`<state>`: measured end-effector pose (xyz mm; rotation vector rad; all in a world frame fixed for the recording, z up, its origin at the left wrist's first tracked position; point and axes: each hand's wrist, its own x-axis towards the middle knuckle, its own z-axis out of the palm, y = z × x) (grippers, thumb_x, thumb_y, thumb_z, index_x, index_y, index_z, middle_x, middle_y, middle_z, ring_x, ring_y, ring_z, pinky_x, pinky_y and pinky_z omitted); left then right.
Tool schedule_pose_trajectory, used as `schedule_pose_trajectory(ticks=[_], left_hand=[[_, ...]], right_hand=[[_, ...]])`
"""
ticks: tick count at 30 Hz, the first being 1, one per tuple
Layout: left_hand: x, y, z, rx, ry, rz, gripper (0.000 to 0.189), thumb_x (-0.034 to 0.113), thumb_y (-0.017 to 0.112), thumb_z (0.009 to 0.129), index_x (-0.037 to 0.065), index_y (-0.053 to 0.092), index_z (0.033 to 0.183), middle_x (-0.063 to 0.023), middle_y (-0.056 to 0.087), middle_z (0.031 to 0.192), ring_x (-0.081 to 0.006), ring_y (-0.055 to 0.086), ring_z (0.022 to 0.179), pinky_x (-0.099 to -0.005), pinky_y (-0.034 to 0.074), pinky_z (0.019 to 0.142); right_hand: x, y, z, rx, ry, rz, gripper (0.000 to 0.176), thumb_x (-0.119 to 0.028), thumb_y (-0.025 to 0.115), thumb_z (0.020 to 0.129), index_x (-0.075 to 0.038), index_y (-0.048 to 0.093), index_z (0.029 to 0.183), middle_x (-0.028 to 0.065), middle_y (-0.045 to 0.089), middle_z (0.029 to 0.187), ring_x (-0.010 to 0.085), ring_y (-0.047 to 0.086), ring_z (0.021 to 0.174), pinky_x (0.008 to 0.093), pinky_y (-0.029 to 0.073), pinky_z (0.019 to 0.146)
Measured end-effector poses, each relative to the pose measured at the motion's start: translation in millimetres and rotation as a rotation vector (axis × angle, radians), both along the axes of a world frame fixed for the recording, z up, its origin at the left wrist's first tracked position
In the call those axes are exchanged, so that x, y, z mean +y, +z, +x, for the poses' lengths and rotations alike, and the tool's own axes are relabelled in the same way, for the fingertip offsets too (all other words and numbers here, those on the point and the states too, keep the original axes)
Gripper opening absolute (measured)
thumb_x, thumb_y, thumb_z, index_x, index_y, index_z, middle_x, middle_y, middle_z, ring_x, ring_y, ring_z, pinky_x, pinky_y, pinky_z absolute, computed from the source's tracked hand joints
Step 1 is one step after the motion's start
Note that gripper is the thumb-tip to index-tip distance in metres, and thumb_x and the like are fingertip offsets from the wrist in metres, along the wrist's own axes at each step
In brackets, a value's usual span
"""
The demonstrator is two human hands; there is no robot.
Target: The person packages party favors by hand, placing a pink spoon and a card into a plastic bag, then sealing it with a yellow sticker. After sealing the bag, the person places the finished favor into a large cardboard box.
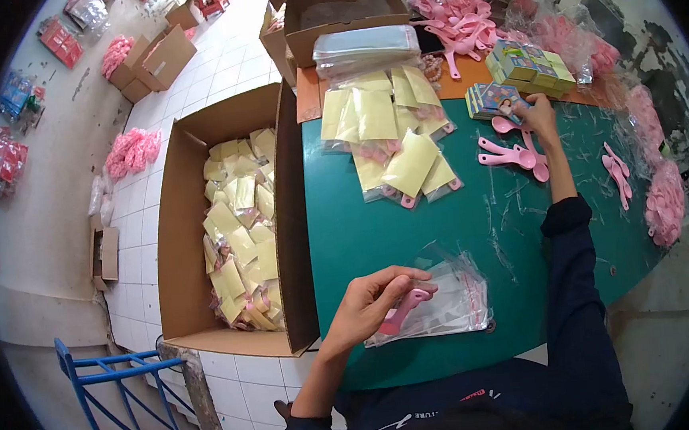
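Note:
My left hand (371, 305) is closed around a pink measuring spoon (407, 305), whose handle end shows above the fingers while its bowl is hidden. Under that hand lies a stack of clear plastic bags (467, 310), the top one with its mouth lifted. At the far side of the table my right hand (541, 117) pinches a printed card (508, 101) at the small card stack (476, 103). Several loose pink spoons (508, 154) lie just below the right hand, some overlapping.
Packed bags with yellow backing (409, 162) are heaped at the table's far left. A large carton (174, 267) of similar packs stands left. More cards (538, 66) and pink spoons (458, 7) sit at the back. A blue metal frame (116, 375) stands lower left.

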<state>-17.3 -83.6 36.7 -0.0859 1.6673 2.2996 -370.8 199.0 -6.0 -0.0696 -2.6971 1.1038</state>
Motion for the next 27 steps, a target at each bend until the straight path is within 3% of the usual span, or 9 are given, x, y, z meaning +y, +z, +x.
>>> schedule_pose_trajectory(ticks=[4,7,9,11,13,18,21,24,27], left_hand=[[-2,-3,2,0.041,0.008,-0.019,0.033,0.02,0.041,0.099,-0.005,0.058,0.109,-0.0155,0.066,0.099,-0.0212,0.065,0.092,-0.0295,0.052,0.078],[0,-4,3,0.052,-0.014,-0.009,0.033,0.02,0.041,0.099,-0.005,0.058,0.11,-0.015,0.066,0.1,-0.0205,0.064,0.093,-0.0289,0.052,0.079],[-1,-4,1,0.063,-0.026,-0.017,0.033,0.02,0.041,0.099,-0.006,0.058,0.111,-0.0148,0.065,0.101,-0.0201,0.064,0.094,-0.0282,0.052,0.08],[-2,-3,3,0.052,-0.049,-0.042,0.033,0.02,0.041,0.099,-0.006,0.057,0.111,-0.0146,0.065,0.103,-0.0198,0.063,0.096,-0.0274,0.051,0.08],[2,-1,1,0.036,-0.029,-0.02,0.031,0.019,0.041,0.099,-0.005,0.06,0.107,-0.0116,0.066,0.099,-0.0152,0.063,0.091,-0.0258,0.05,0.08],[12,-7,-2,0.115,-0.031,-0.072,0.026,0.016,0.045,0.097,-0.002,0.063,0.102,-0.009,0.067,0.089,-0.0114,0.062,0.081,-0.0249,0.049,0.075],[10,-3,2,0.1,-0.119,-0.386,0.023,0.018,0.049,0.095,0.002,0.065,0.101,-0.0112,0.066,0.08,-0.0114,0.063,0.075,-0.0243,0.047,0.068],[12,-2,4,0.153,-0.245,-0.452,0.026,0.015,0.05,0.095,0.002,0.058,0.116,-0.0062,0.067,0.083,-0.0043,0.054,0.073,-0.0213,0.044,0.064],[19,14,5,0.172,-0.23,-0.383,0.034,0.016,0.052,0.093,0.007,0.052,0.126,-0.0048,0.068,0.08,-0.0044,0.054,0.068,-0.0213,0.042,0.059]], right_hand=[[15,-1,-9,0.143,-0.004,0.292,0.045,-0.021,0.07,0.069,0.001,0.055,0.106,0.0232,0.062,0.103,0.0339,0.061,0.097,0.0401,0.047,0.081],[14,23,19,0.147,0.039,0.279,0.04,-0.017,0.066,0.075,0.001,0.054,0.109,0.0231,0.062,0.103,0.0321,0.062,0.096,0.0396,0.046,0.083],[-12,59,80,0.174,0.261,-0.092,0.033,-0.013,0.06,0.08,-0.001,0.053,0.11,0.018,0.063,0.098,0.0258,0.063,0.092,0.0359,0.051,0.07],[-40,107,169,-0.119,0.589,-0.479,0.029,-0.007,0.059,0.083,-0.001,0.053,0.111,0.0119,0.063,0.091,0.0173,0.063,0.083,0.0276,0.051,0.055],[-42,119,222,-0.216,0.655,-0.434,0.027,-0.001,0.059,0.082,-0.001,0.054,0.108,0.008,0.061,0.091,0.0121,0.062,0.074,0.0219,0.049,0.046],[-42,126,268,-0.301,0.848,-0.18,0.021,0.004,0.061,0.08,-0.001,0.058,0.1,0.0085,0.061,0.089,0.012,0.061,0.065,0.0224,0.05,0.05],[-45,117,271,-0.174,0.912,-0.089,0.019,0.0,0.064,0.079,-0.001,0.057,0.096,0.0111,0.06,0.083,0.0153,0.061,0.06,0.0261,0.048,0.05],[-48,110,271,-0.171,1.041,0.004,0.017,-0.006,0.067,0.078,-0.002,0.056,0.091,0.0121,0.059,0.076,0.0194,0.061,0.059,0.0309,0.046,0.05],[-50,103,270,-0.411,1.152,-0.007,0.019,-0.013,0.068,0.079,-0.003,0.055,0.087,0.0118,0.057,0.07,0.0217,0.06,0.059,0.033,0.044,0.051]])
